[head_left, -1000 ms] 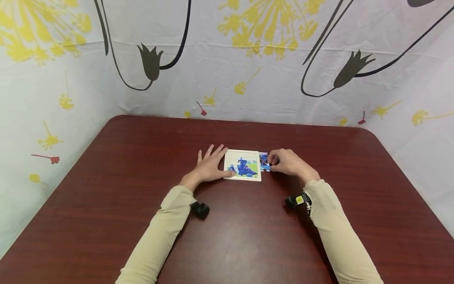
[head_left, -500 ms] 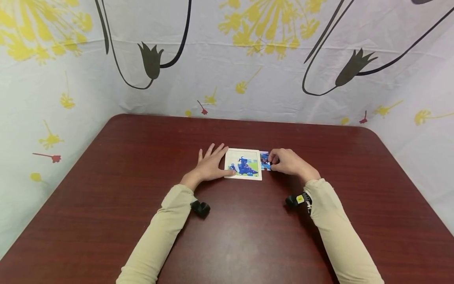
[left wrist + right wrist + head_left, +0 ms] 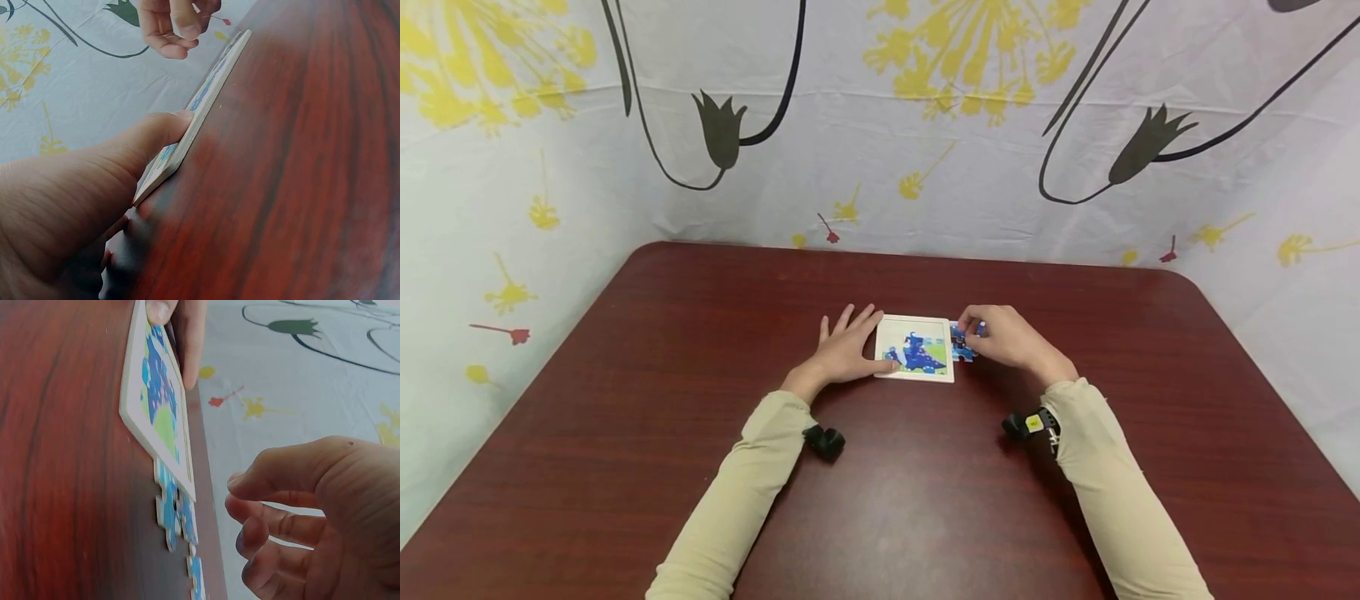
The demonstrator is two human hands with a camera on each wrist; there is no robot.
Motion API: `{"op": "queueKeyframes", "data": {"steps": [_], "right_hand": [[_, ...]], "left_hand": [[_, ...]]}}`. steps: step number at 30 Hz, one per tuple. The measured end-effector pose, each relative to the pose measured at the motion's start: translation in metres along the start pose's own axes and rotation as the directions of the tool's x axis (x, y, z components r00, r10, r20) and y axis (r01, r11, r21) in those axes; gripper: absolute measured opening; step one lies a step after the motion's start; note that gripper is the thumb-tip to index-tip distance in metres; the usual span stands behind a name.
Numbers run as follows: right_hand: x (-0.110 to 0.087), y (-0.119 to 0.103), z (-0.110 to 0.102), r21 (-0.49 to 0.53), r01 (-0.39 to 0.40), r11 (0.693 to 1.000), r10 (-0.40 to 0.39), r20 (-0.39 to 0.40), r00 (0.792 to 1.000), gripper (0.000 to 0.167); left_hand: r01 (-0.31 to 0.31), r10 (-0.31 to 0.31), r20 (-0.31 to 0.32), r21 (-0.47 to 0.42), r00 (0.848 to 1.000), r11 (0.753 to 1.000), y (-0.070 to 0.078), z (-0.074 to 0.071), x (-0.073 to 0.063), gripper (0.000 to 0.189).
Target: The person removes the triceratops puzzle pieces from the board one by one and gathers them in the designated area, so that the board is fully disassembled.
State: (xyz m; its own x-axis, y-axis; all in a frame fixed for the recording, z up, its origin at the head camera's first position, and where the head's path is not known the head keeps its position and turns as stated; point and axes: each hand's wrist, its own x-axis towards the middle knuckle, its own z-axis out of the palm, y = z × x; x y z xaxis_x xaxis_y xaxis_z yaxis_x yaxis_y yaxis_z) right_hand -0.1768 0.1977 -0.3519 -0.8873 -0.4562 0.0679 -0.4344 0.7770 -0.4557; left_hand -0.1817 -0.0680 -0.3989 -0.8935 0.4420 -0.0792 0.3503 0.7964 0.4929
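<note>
A white-rimmed jigsaw tray (image 3: 913,377), partly filled with a blue and green picture, lies flat on the table. My left hand (image 3: 842,350) is spread along the tray's left side. In the left wrist view its thumb (image 3: 165,127) presses on the tray's rim. Loose blue puzzle pieces (image 3: 961,352) lie against the tray's right edge. Over them hovers my right hand (image 3: 1009,337), fingers loosely bent. The right wrist view shows nothing between its thumb (image 3: 269,472) and fingertips, with the puzzle pieces (image 3: 167,515) below and apart from the hand.
The dark red wooden table (image 3: 887,500) extends on all sides of the tray. A white patterned cloth (image 3: 880,192) hangs behind its far edge. Black wrist cameras sit on both wrists, the left camera (image 3: 825,443) and the right camera (image 3: 1017,427) close above the tabletop.
My right hand has risen off the loose pieces and shifted slightly left and away from me, showing more of them. The left hand and the tray have stayed in place.
</note>
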Motion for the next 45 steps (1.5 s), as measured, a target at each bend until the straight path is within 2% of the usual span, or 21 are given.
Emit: {"op": "queueKeyframes", "data": {"steps": [7, 15, 18, 29, 45], "right_hand": [[0.013, -0.015, 0.009, -0.017, 0.057, 0.998, -0.057, -0.012, 0.998, 0.01], [0.024, -0.029, 0.025, -0.031, 0.051, 0.998, -0.046, 0.149, 0.988, 0.026], [0.024, -0.031, 0.028, -0.055, 0.035, 0.998, -0.025, 0.176, 0.984, 0.031], [0.022, -0.031, 0.028, -0.044, 0.036, 0.998, -0.028, 0.185, 0.982, 0.034], [0.021, -0.028, 0.031, -0.006, 0.053, 0.999, -0.051, 0.167, 0.985, 0.029]], "left_hand": [[0.006, -0.006, -0.001, 0.0, 1.0, 1.0, -0.002, -0.001, 0.0, 0.092], [0.016, -0.016, 0.014, 0.023, 1.0, 1.0, -0.001, 0.001, 0.001, 0.093], [0.019, -0.019, 0.015, 0.028, 1.0, 0.999, -0.001, 0.002, 0.001, 0.093], [0.019, -0.019, 0.01, 0.024, 1.0, 1.0, -0.001, 0.0, 0.001, 0.092], [0.012, -0.012, -0.001, 0.013, 1.0, 1.0, 0.001, -0.001, 0.0, 0.092]]}}
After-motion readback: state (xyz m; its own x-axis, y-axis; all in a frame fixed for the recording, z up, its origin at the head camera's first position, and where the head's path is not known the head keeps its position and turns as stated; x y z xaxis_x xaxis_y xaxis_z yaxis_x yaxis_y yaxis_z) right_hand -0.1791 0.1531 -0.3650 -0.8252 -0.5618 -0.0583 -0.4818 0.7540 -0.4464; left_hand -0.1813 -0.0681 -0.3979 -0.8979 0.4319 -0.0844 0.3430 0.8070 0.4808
